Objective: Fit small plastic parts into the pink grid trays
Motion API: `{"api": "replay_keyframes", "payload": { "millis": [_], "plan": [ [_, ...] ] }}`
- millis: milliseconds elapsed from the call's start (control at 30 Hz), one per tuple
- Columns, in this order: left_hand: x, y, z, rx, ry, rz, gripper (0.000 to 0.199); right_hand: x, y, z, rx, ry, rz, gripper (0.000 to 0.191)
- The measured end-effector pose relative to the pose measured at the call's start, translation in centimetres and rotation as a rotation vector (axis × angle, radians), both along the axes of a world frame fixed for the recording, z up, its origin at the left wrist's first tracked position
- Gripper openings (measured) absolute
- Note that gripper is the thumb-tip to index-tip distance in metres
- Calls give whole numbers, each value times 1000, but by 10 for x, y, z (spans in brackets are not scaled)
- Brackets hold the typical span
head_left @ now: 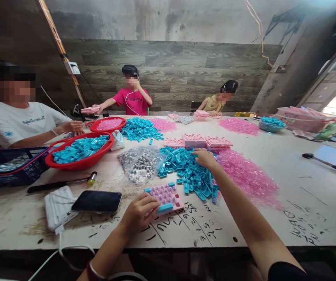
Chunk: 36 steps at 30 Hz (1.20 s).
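A small pink keyboard-like toy [166, 194] lies on the table in front of me, with rows of clear pinkish keys and blue bars along its edges. My left hand [140, 214] grips its left end, fingers bent over a blue bar. My right hand [205, 159] reaches forward over a pile of blue plastic key caps [195, 177], fingers apart and fingertips at the pile's far edge. No piece shows in its fingers. Behind that hand stand stacked pink toy bases [194, 141]. A heap of clear pink caps [244, 175] spreads right of my forearm.
Left lie a phone [98, 201], a white power bank [58, 207] with a cable, a hammer [92, 178], a red basin [80, 166] and a blue basket [36, 171]. A clear bag [141, 166] of small parts sits mid-table. Several people work around the table.
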State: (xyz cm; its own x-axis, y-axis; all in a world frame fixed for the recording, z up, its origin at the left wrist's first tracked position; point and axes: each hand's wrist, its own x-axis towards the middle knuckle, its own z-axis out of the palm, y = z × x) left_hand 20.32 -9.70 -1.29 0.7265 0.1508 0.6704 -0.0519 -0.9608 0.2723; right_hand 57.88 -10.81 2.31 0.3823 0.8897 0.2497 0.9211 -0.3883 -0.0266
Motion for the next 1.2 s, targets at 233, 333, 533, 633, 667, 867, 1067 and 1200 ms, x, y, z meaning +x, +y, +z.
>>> {"api": "replay_keyframes", "payload": {
  "millis": [233, 333, 533, 633, 667, 867, 1067, 1200],
  "plan": [
    [-3, 3, -1, -3, -62, 198, 16, 10, -4, 4, 32, 23, 84, 32],
    [-4, 4, -1, -3, -67, 231, 16, 14, -13, 5, 131, 63, 99, 30],
    [-4, 4, -2, -11, -94, 265, 13, 6, -30, 1, 381, 217, 140, 32],
    [-4, 3, -1, -19, -105, 276, 14, 2, -34, -2, 465, 308, 174, 26],
    [-4, 3, -1, -22, -109, 283, 14, 1, -35, -3, 491, 331, 176, 25],
    [-7, 6, -5, -47, -136, 382, 15, -4, -38, -4, 652, 391, 105, 31],
    [-7, 6, -9, -158, -137, 348, 19, -95, -43, 3, 537, 705, 379, 26],
    [-6, 4, -7, -247, -91, 233, 21, -173, -48, 3, 237, 912, 716, 16]
  ]
}}
